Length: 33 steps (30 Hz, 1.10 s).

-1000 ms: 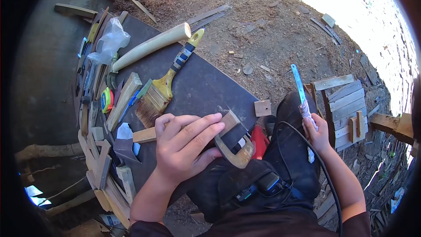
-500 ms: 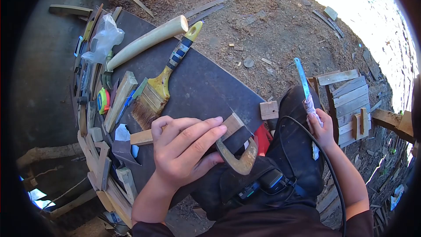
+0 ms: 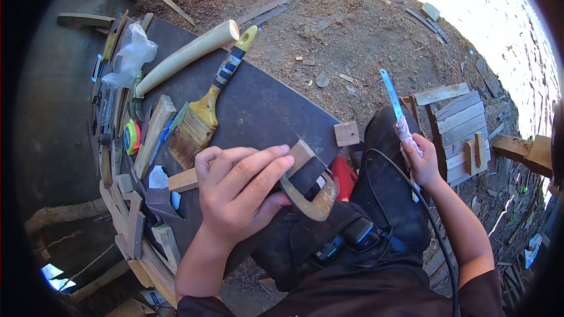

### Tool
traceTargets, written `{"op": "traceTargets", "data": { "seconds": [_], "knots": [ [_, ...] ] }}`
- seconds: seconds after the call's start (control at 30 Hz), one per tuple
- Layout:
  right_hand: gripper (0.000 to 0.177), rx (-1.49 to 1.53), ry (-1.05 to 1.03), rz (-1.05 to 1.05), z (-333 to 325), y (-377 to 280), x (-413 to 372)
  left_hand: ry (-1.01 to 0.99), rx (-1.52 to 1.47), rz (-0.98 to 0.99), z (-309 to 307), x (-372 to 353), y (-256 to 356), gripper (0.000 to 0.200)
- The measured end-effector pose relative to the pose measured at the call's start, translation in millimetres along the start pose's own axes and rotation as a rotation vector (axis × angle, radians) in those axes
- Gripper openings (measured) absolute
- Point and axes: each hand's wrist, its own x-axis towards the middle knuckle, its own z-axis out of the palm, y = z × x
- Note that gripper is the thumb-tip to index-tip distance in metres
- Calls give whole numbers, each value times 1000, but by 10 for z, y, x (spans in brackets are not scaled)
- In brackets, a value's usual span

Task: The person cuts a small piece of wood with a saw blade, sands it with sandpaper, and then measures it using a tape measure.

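My left hand (image 3: 235, 196) is closed over a wooden strip (image 3: 183, 180) that lies along the dark tabletop (image 3: 276, 108). Its fingertips rest near the strip's right end, and the palm hides the middle. Close to the thumb, a worn metal C-clamp (image 3: 317, 204) sits at the table edge by that end; its screw is hidden. Off to the right, above my thigh, my right hand (image 3: 422, 161) is wrapped round the cloth-bound grip of a hacksaw blade (image 3: 390, 91). The bare blade points up and away, apart from the strip.
A wide paintbrush (image 3: 205, 108), a hammer with a pale handle (image 3: 188, 58), a tape measure (image 3: 132, 136) and wood offcuts (image 3: 155, 135) lie on the table's left. A small wood block (image 3: 346, 134) is at the right corner. A black cable (image 3: 432, 211) crosses my right forearm.
The whole view has shifted slightly, so things appear a little further left and higher. Both hands keep their grips; no object has visibly changed place.
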Motion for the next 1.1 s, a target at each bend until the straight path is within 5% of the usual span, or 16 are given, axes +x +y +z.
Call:
{"op": "traceTargets", "data": {
  "seconds": [0.23,0.4,0.47,0.5,1.1],
  "knots": [
    [35,20,-11,-38,0,79,22,-84,141,63,-2,50,77,46],
    [36,-59,-3,-34,5,47,-17,-193,77,282,-51,127,77,58],
    [35,3,-1,-29,33,14,-53,111,70,340,278,72,19,56],
    [35,-15,-1,-41,31,13,-56,49,62,414,173,106,-42,59],
    [40,-140,21,-98,14,33,-43,-10,30,355,135,246,-4,73]
  ]
}}
